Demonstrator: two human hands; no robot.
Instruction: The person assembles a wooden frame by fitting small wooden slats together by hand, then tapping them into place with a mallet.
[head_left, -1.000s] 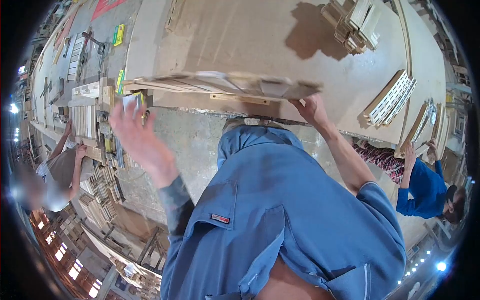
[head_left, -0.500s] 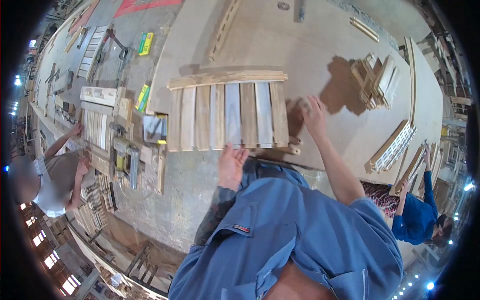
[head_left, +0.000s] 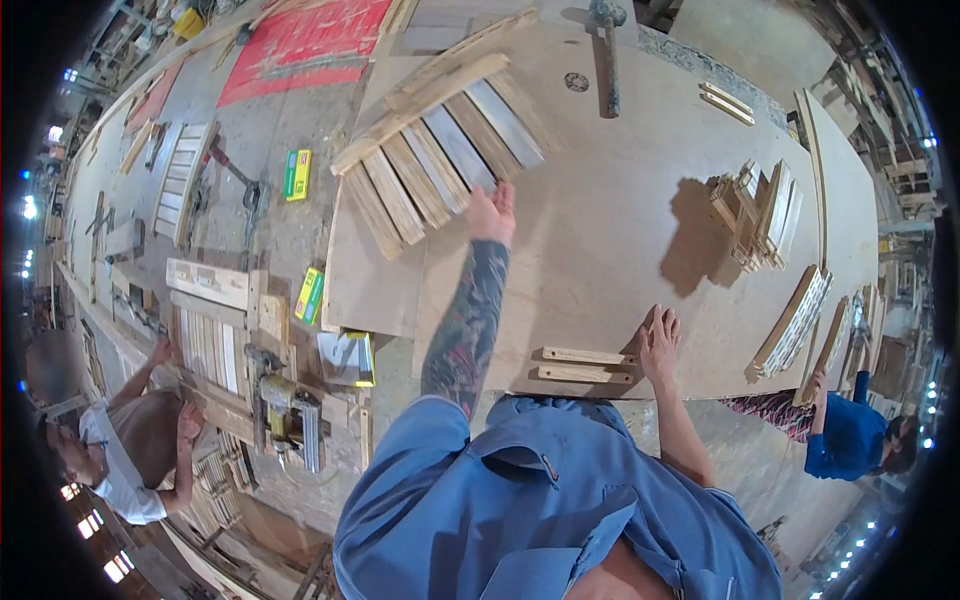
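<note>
A wooden panel of upright slats under a top rail (head_left: pixel 430 150) lies tilted at the far left of the board-topped table (head_left: pixel 580 230). My left hand (head_left: pixel 492 215), on a tattooed forearm, reaches to the panel's near edge, its fingers closed at the slat ends. My right hand (head_left: pixel 660 345) rests on the table's near edge with fingers stretched out and nothing in it. Just left of that hand lie two short wooden rails (head_left: pixel 588 365), side by side, with small holes in their ends.
A hammer (head_left: pixel 609 60) lies at the table's far edge. On the right are a pile of wooden pieces (head_left: pixel 765 215) and a stack of slotted strips (head_left: pixel 792 322). Green-yellow boxes (head_left: pixel 297 175) lie on the left bench. One person works at left, another at right.
The slatted panel has moved away from me and turned, its right end farther off. My left hand followed it. My right hand came down to the table edge, and the two rails now show fully.
</note>
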